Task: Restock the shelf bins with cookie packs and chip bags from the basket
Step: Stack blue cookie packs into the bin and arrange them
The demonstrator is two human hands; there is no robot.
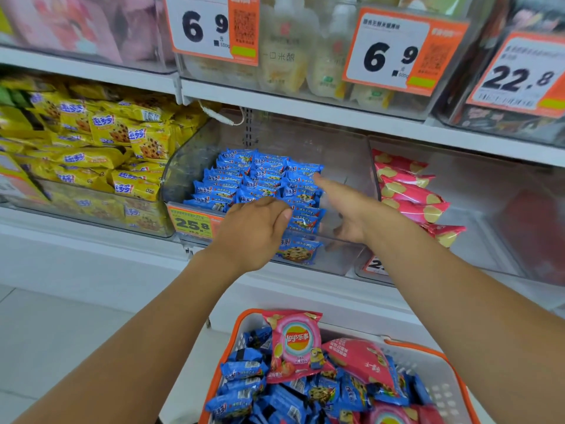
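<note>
— At the near edge: orange basket (pixel 458 390) heaped with blue cookie packs (pixel 244 370) and pink chip bag (pixel 293 344). Light, crinkly, probably slippery; best pinched at the sealed ends.

— Farther up, over the clear bin (pixel 345 258): left hand (pixel 253 228) loosely curled, apparently empty; right hand (pixel 345 206) spread flat, gripping nothing.

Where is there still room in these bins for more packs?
Bare floor shows in the blue cookie bin right of the blue cookie packs, and in the chip bin right of the pink chip bags. The yellow cookie bin is heaped full.
</note>
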